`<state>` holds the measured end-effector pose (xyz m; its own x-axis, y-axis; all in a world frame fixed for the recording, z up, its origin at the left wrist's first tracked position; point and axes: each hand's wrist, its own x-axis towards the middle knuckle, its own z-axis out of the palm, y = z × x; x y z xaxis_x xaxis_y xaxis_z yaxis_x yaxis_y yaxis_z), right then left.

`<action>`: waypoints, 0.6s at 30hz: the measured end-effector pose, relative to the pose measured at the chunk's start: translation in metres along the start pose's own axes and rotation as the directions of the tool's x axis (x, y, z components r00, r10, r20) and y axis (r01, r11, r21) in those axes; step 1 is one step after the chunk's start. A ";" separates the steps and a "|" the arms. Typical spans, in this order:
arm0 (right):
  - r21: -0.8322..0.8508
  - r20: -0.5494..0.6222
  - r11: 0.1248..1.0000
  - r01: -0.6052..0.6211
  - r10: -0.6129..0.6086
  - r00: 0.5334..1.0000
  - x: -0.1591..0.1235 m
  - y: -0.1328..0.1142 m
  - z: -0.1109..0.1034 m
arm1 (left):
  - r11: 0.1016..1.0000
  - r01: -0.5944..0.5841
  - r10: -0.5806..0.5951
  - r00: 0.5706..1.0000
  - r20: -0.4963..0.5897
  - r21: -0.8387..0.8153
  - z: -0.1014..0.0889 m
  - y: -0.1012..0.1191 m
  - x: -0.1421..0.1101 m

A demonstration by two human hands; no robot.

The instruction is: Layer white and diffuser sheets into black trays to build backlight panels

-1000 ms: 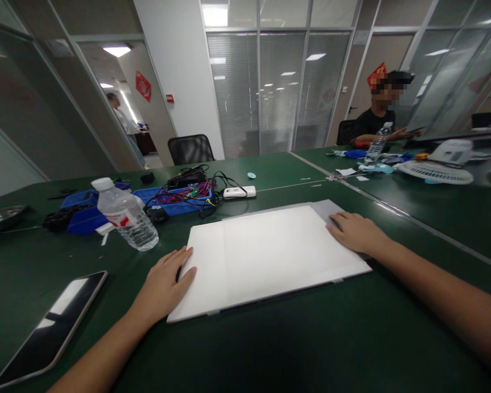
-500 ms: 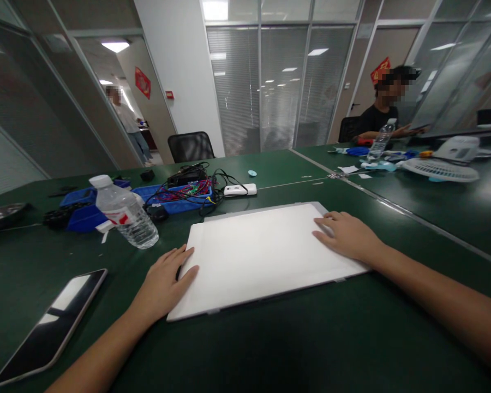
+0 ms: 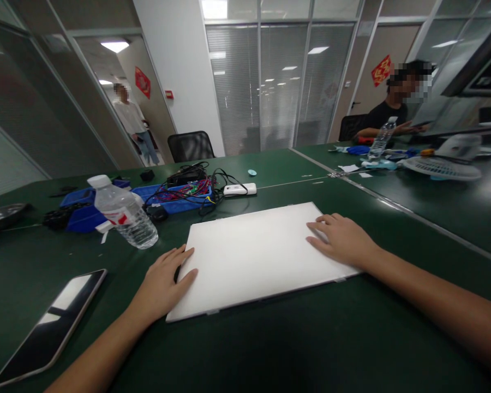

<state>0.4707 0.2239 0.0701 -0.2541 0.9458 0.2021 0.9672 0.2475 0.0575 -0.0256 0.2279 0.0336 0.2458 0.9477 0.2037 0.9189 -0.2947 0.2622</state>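
A flat white panel (image 3: 249,256) lies on the green table (image 3: 270,349) in front of me. My left hand (image 3: 163,286) rests at the panel's left edge, fingers stretched and flat, the thumb on the white surface. My right hand (image 3: 343,240) lies palm down on the panel's right part, fingers spread and flat. Neither hand grips anything.
A lying water bottle (image 3: 125,214) and a phone (image 3: 51,325) are to my left. Behind the panel sit blue trays with cables (image 3: 180,194) and a white device (image 3: 239,189). A person sits at the far right (image 3: 387,117); another stands in the doorway (image 3: 133,125). A white fan (image 3: 442,164) lies on the right table.
My right hand slid leftward over the panel. The grey sheet that stuck out at the panel's far right corner is now covered, and the stack looks aligned. My left hand stayed put.
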 end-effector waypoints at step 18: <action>0.026 -0.001 0.940 -0.341 0.341 0.940 0.011 0.066 0.035 | 1.000 -0.021 0.021 1.000 -0.005 0.012 0.004 -0.005 0.000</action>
<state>0.5323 0.2581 0.0422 0.0913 0.9734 0.2102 0.9956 -0.0847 -0.0399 -0.0290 0.2302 0.0286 0.2633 0.9407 0.2137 0.9171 -0.3128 0.2471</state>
